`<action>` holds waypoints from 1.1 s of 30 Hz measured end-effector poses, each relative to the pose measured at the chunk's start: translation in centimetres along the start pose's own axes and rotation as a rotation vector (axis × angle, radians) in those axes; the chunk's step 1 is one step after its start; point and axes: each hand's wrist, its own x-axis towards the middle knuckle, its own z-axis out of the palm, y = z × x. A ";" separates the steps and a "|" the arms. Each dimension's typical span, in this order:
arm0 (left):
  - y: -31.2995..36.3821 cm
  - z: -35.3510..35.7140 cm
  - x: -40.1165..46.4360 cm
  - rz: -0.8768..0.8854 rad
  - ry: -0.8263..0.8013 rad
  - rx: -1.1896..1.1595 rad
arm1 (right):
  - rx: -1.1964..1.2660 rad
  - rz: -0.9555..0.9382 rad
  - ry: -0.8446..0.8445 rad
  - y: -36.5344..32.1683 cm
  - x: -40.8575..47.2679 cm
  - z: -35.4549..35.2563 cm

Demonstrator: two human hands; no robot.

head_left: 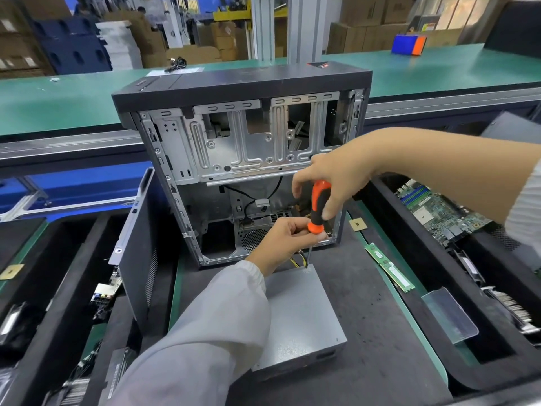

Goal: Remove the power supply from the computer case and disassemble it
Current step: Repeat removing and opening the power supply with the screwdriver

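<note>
One power supply (301, 315) lay flat on the counter (380, 332) before one open computer case (243, 148), its long axis running away from the viewer (wires at the far end). Two hands worked one screwdriver (317, 208), held upright: the right hand (336, 183) gripped the handle, the left hand (281, 241) pinched its base.

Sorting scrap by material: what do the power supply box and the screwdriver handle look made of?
Power supply: apparently sheet steel, dull grey with a speckled, galvanised-looking sheen and folded edges. Screwdriver handle: probably moulded plastic or rubber, matte orange and black; its shaft looks like dark metal.
</note>
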 end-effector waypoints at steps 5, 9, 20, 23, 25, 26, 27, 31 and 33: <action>0.4 0.2 0.0 0.015 -0.008 0.012 | 0.085 0.166 0.094 -0.7 0.7 1.4; 0.3 0.1 -0.1 0.005 -0.005 0.004 | -0.094 -0.013 0.139 -0.4 0.9 1.3; 0.3 0.0 -0.2 0.005 0.000 -0.011 | -0.210 0.134 0.236 -0.9 0.7 1.2; 0.3 -0.2 -0.3 -0.006 0.016 -0.030 | -0.058 0.025 0.081 -0.6 0.0 0.1; 0.3 -0.3 -0.2 -0.013 0.023 -0.045 | 0.079 0.019 0.049 -0.6 -0.5 -0.4; 0.4 -0.3 -0.3 -0.012 0.024 -0.043 | 0.130 0.050 0.071 -0.7 -0.5 -0.3; 0.4 -0.3 -0.2 -0.002 0.025 -0.031 | 0.154 0.097 0.094 -1.0 -0.4 -0.1; 0.4 -0.1 -0.1 0.021 0.001 -0.019 | -0.018 0.145 0.166 -1.2 0.5 0.9; 0.4 -0.1 -0.1 0.025 0.005 -0.039 | -0.015 0.042 0.122 -1.0 0.3 0.6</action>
